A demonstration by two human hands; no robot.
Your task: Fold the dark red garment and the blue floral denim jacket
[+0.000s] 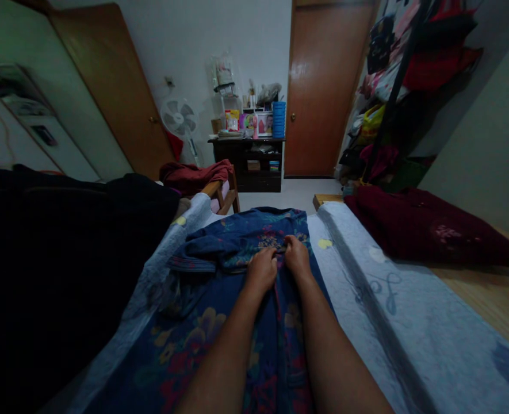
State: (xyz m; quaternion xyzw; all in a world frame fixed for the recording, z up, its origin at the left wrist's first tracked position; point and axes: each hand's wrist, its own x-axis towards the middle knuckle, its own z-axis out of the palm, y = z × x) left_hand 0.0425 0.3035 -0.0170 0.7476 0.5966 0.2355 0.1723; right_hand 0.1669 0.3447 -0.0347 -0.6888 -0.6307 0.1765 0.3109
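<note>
A dark blue garment with a floral print (206, 345) lies spread over the bed in front of me, its striped cuff (192, 264) off to the left. My left hand (263, 265) is closed on the cloth near the garment's middle, knuckles up. Close beside it, my right hand (296, 254) pinches the same cloth, with a small gap between the two hands. The fabric bunches a little where the fingers grip it. My fingertips are partly hidden behind the hands.
Black cloth (64, 276) piles up at left. A folded maroon garment (431, 227) rests at right on the light bed cover (366, 310). Beyond the bed stand a wooden chair (230, 198) with red cloth, a fan (179, 118), a dark cabinet (248, 181) and a door (323, 86).
</note>
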